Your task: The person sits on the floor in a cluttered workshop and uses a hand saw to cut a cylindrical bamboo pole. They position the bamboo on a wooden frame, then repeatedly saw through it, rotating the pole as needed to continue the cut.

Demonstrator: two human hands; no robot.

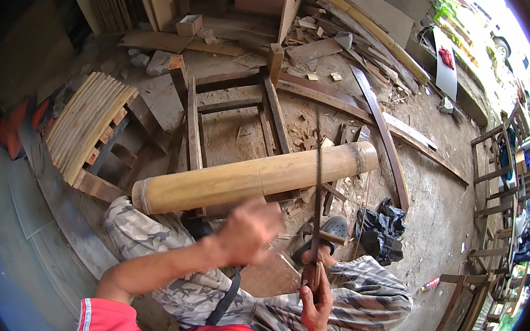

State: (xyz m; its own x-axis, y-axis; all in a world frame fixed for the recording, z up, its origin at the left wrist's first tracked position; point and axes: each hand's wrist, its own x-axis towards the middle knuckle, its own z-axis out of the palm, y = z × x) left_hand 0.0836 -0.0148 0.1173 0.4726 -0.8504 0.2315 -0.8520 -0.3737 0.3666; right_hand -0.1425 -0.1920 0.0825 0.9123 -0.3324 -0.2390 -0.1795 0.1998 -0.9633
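1. Bamboo section (248, 178): in the head view, it lies slantwise in front of the person, across a wooden frame (194, 128). Its left end sits lower, beside the left knee; its right end points away. A joint ring shows near each end, and a thin dark line marks the middle.
2. Right hand (316, 299): fingers are wrapped around the handle (311, 274) of a long, narrow tool. The blade (318, 201) points forward and crosses in front of the bamboo, right of the middle. Contact between the two cannot be determined.
3. Left hand (250, 230): blurred, with fingers apparently curled, just beside the near edge of the bamboo. Its exact opening, and whether it has hold of anything, cannot be determined.
4. Surroundings: a slatted stool (92, 128) stands at left. Black plastic (382, 229) lies at right, near a grey clog (336, 226) on one foot. Beyond these, a dark curved plank (385, 144) lies over another length of timber, and wood scraps cover the floor (432, 199).
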